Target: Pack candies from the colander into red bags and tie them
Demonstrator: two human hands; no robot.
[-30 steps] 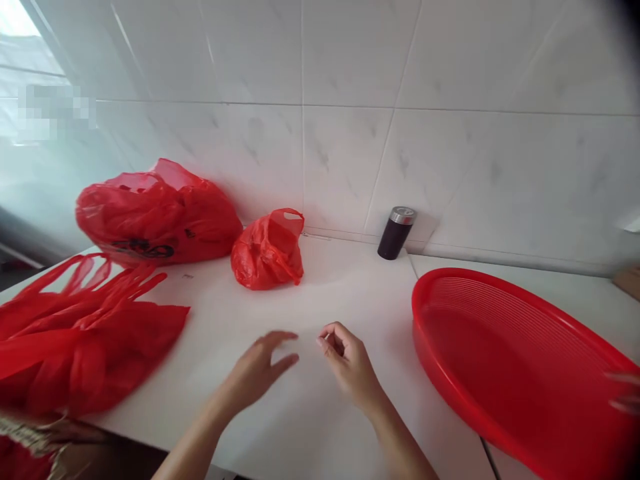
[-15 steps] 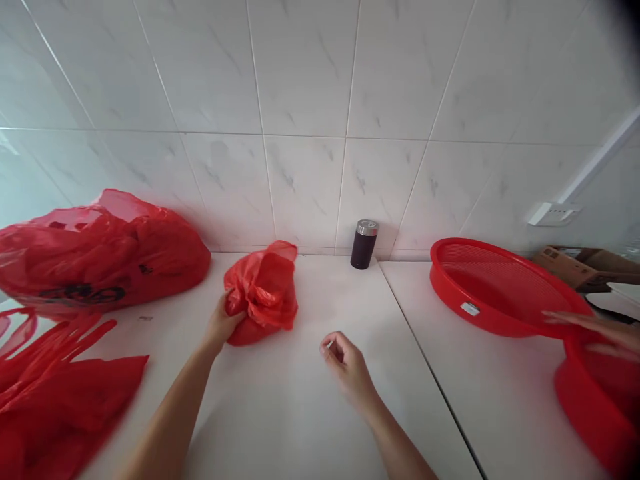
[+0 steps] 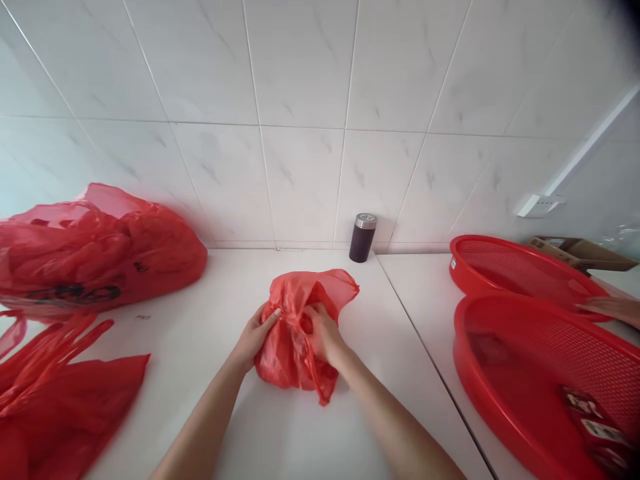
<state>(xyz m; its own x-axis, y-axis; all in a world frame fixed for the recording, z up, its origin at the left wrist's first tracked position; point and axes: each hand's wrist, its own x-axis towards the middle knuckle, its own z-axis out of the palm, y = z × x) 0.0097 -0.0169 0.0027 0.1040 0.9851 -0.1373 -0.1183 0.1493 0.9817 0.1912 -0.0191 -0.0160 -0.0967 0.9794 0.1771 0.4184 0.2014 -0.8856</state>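
Note:
A crumpled red plastic bag [image 3: 287, 357] rests on the white table in front of me, with its loose corner pointing to the upper right. My left hand [image 3: 254, 339] grips its left side, thumb on top near the gathered middle. On the right, my right hand [image 3: 323, 333] has its fingers closed in the folds of the bag, and the fingertips are partly hidden by the plastic. A twisted strip of the bag hangs below that hand. What the bag contains, if anything, is hidden.
A large full red bag [image 3: 150, 253] and a flatter red bag [image 3: 75, 407] lie at left. A dark tumbler [image 3: 362, 239] stands by the tiled wall. At right are two red sieve baskets, the nearer basket [image 3: 480, 373] holding dark packets, another person's hand [image 3: 613, 307] and a cardboard box [image 3: 585, 253].
The small bag has moved right and nearer to me. My right hand, empty before, now grips it too. The near red basket has moved left, overlapping the farther one.

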